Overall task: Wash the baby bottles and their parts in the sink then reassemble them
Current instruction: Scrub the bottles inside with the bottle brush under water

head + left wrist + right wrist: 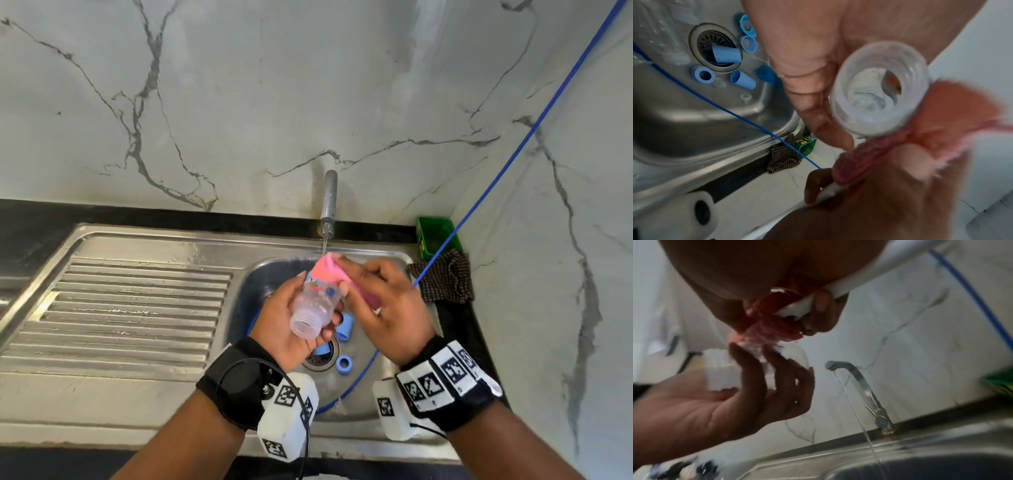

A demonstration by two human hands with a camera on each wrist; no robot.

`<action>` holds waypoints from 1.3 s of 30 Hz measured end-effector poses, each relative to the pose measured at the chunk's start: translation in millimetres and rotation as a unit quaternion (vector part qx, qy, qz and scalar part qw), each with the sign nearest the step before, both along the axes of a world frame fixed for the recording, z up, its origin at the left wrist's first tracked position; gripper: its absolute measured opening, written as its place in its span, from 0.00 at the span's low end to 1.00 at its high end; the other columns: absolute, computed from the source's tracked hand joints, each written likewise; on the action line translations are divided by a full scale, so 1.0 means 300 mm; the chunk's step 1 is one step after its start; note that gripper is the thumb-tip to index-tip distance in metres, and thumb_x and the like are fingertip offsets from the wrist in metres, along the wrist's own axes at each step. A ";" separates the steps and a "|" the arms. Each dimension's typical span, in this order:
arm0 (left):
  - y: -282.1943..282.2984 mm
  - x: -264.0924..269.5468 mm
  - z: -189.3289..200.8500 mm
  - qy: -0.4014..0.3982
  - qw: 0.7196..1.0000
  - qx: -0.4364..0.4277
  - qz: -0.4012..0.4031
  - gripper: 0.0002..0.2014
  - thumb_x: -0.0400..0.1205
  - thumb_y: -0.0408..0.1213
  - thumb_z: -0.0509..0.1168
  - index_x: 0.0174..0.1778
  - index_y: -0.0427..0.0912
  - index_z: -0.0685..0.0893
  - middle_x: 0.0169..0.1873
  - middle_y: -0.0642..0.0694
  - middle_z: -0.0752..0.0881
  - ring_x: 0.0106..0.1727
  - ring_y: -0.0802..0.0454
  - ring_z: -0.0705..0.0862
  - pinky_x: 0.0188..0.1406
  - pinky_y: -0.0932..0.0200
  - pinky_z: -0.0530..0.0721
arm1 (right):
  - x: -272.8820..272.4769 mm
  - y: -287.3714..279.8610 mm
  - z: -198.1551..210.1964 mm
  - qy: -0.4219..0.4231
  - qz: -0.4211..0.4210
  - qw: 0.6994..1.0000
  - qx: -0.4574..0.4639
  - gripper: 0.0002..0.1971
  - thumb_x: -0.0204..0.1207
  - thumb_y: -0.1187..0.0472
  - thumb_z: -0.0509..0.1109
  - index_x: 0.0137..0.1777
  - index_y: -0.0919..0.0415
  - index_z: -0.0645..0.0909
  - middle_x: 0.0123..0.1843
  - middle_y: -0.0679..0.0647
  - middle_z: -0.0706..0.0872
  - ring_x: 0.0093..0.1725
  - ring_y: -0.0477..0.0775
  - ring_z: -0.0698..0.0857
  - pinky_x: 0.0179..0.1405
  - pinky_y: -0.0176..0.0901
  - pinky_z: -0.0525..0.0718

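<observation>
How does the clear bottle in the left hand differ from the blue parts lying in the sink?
The bottle is clear; the blue parts are solid blue. The bottle is gripped by the left hand above the sink; the parts lie loose around the drain. The bottle looks larger than any single part. Both are plastic and open-ended.

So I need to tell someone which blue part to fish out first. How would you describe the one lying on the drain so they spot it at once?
Start at the steel sink and find the round drain strainer in its floor. One blue cap lies on its side across the strainer. Its neighbours all sit on the steel around the rim; only this one rests on the grate itself.
</observation>
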State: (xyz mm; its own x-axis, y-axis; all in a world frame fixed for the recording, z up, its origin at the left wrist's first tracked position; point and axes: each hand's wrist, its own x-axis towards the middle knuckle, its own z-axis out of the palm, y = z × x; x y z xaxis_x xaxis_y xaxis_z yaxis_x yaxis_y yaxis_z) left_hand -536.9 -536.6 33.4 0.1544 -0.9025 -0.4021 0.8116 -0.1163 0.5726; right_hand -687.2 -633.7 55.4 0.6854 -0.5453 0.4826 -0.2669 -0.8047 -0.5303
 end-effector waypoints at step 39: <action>0.062 0.132 0.011 -0.007 0.998 -0.045 -0.052 0.24 0.88 0.54 0.55 0.65 0.37 0.82 0.47 0.37 0.84 0.42 0.45 0.83 0.34 0.54 0.79 | 0.112 0.111 0.007 -0.013 -0.047 0.999 -0.016 0.22 0.82 0.47 0.70 0.76 0.40 0.79 0.47 0.45 0.77 0.35 0.38 0.73 0.33 0.38 0.83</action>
